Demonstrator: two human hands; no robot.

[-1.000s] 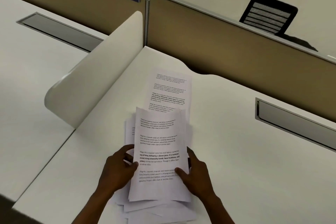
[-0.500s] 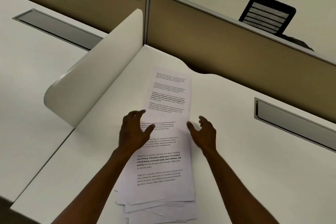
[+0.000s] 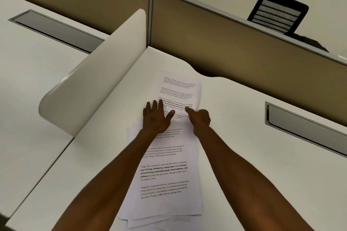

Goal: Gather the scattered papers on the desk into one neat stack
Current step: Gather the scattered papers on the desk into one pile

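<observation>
The left hand point(image 3: 156, 116) lies flat with fingers spread, palm down on the near end of the far sheet point(image 3: 178, 95), likely to pin it while the other hand takes hold. The right hand point(image 3: 199, 118) is curled at the same sheet's near right corner, thumb on top; the fingers below are hidden, so it looks like a pinch on the paper's edge, though I cannot tell for sure. Both arms reach out over the pile point(image 3: 165, 174), which sits nearer the person than the far sheet and overlaps its near end. The pile is loose: corners of lower sheets fan out at its near edge and on its left side, so squaring it remains to be done. The far sheet seems the last stray one, lying just short of the desk's point(image 3: 244, 155) wavy back edge, right of the white divider point(image 3: 90, 84). Drawing it back onto the pile is probably the step in hand.
</observation>
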